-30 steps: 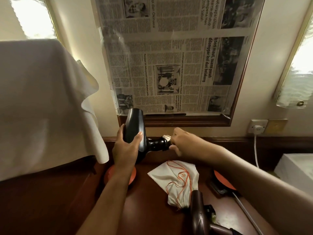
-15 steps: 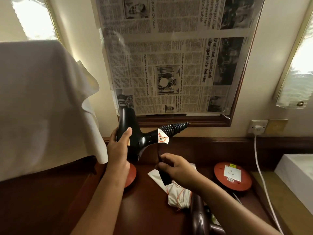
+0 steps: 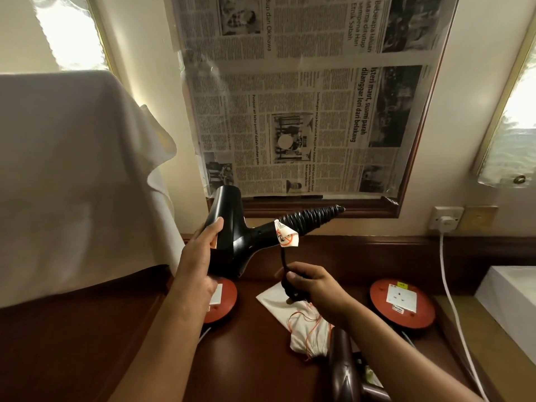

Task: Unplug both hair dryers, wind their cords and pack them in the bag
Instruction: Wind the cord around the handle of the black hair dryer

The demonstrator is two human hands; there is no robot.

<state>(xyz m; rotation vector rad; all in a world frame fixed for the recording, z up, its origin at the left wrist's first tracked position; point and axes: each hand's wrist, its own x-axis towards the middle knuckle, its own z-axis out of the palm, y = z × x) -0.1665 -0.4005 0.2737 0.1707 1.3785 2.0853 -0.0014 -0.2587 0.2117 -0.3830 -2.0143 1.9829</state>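
Note:
My left hand (image 3: 203, 256) grips the body of a black hair dryer (image 3: 232, 239) held up above the dark wooden desk. Its black cord (image 3: 307, 220) is wound in tight coils round the handle, which points right, and a white warning tag (image 3: 285, 235) hangs there. The cord's loose end drops to the black plug (image 3: 291, 288), which my right hand (image 3: 314, 288) grips. Under that hand lies a white drawstring bag (image 3: 304, 323) with an orange string. A second, brown hair dryer (image 3: 343, 369) lies at the desk's near edge, partly behind my right forearm.
Two round red socket units (image 3: 403, 303) (image 3: 223, 301) sit on the desk either side of the bag. A white cable (image 3: 452, 297) hangs from a wall socket (image 3: 445, 219) on the right. A white box (image 3: 510, 297) stands far right; a white cloth (image 3: 72, 175) drapes at left.
My right hand left the dryer's handle end and came down with the plug over the bag. The right red socket unit came into view. The dryer tilted and moved slightly left.

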